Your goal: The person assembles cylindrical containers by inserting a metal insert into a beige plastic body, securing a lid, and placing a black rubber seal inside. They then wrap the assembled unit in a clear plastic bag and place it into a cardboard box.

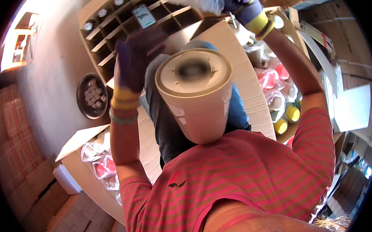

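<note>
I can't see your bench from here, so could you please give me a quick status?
Left hand raised, gloved, grip unclear. Right hand gripping clear plastic bag overhead. Beige container propped against chest.

Wooden pigeonhole shelf (107, 34) against the wall, several compartments holding round-topped items. Round dark tray (86, 104) of small pale cylinders below it. Open cardboard box (77, 141), left, with bagged pink and white containers (102, 165). Right side: bagged red containers (271, 77), yellow-capped jars (287, 117), stacked cardboard cartons (339, 22). Brick floor (18, 164).
</note>
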{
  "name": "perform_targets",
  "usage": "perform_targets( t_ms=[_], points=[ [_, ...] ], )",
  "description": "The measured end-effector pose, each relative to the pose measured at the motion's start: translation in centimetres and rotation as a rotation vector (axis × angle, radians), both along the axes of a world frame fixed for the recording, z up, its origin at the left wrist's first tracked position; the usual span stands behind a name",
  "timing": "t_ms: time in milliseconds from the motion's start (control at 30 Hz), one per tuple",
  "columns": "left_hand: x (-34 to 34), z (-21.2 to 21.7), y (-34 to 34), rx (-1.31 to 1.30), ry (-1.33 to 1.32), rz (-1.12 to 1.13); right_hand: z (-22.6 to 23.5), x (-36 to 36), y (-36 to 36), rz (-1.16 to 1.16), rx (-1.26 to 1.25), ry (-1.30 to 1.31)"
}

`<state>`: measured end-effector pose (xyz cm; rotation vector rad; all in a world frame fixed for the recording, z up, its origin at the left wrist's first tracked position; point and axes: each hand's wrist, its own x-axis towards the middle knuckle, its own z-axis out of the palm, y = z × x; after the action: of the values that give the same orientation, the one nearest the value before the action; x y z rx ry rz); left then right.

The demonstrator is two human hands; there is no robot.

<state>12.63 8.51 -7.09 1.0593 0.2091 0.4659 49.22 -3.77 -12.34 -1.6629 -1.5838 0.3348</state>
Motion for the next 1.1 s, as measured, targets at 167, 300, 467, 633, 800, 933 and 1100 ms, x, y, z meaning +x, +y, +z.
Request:
perform_targets(
  t_ms=[167,300,467,633,800,933,1100],
  points=[
    [3.8,-2.8,6.4,-0.037,0.070,0.335,-0.3,-6.4,3.2,0.297,0.142,0.163],
    [6.0,-2.5,3.7,0.243,0.138,0.603,4.4,-10.3,1.9,0.134,0.119,0.811],
    [3.0,-1.1,0.0,0.595,0.299,0.623,-2.5,-8.8,1.7,-0.151,0.260,0.326],
    [-4.2,-0.9,-3.5,0.799,0.313,0.668,2.1,-9.5,-8.4,0.192,0.144,0.302],
    [-9.9,0.8,-9.2,1.217,0.186,0.328,9.0,-13.4,-14.0,0.619,0.055,0.303],
    [-11.4,-3.2,-12.7,1.470,0.149,-0.253,3.1,-16.9,-18.5,0.714,-0.089,-0.269],
    [-13.0,-5.7,-17.5,1.652,0.170,-0.186,-0.7,-20.7,-21.6,0.596,-0.087,-0.401]
  ],
)
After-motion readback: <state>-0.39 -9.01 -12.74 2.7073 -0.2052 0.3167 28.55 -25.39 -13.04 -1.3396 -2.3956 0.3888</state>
